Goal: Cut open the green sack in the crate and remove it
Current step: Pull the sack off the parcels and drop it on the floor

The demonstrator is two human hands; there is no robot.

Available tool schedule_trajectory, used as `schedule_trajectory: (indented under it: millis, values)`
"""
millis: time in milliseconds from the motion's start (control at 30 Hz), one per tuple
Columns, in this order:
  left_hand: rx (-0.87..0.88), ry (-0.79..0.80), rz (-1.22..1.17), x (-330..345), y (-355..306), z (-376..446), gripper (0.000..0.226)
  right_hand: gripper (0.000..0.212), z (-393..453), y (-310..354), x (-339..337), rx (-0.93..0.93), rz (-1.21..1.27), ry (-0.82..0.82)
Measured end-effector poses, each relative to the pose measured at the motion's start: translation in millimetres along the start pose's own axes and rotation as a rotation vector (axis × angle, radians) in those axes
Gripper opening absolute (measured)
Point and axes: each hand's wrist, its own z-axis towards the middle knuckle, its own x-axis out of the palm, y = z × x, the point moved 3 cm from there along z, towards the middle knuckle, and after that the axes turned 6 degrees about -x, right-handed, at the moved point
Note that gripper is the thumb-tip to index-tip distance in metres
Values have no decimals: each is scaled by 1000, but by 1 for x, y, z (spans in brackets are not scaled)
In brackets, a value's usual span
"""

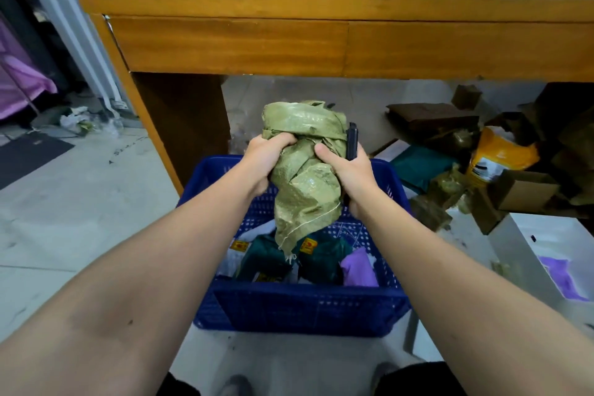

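Observation:
A crumpled green woven sack (305,170) hangs in the air above the blue plastic crate (308,309). My left hand (265,157) grips its left side near the top. My right hand (345,170) grips its right side and also holds a black cutter (352,140), which sticks up beside the sack. The sack's lower corner dangles just over the packages in the crate. Dark green parcels (262,259) with yellow labels and a purple bag (356,268) lie inside the crate.
A wooden desk (321,45) stands right behind the crate. Cardboard boxes (524,190), a yellow bag (501,154) and wrapping scraps lie on the floor at the right. A white surface (553,235) with a purple bag is at the right. A dark mat (29,151) lies at the left.

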Motion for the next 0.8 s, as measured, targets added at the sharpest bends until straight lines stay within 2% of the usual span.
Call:
schedule_trajectory:
  millis: [133,267,367,500,667,800]
  values:
    - [-94,-5,-47,-14,38,-20,68,54,-29,-14,4,-5,68,-7]
    - [-146,-23,-137,-27,76,-42,57,38,-63,-30,10,30,50,20]
    - [-193,-7,-89,-39,100,-62,69,33,-93,-48,9,90,40,52]
    - [-280,-13,-63,-57,141,-83,63,41,-128,-70,9,154,6,95]
    - [-326,-23,-53,-75,173,-102,74,53,-158,-96,17,202,5,93]
    - [-349,-38,-43,-87,193,-113,80,40,-173,-110,21,241,-13,128]
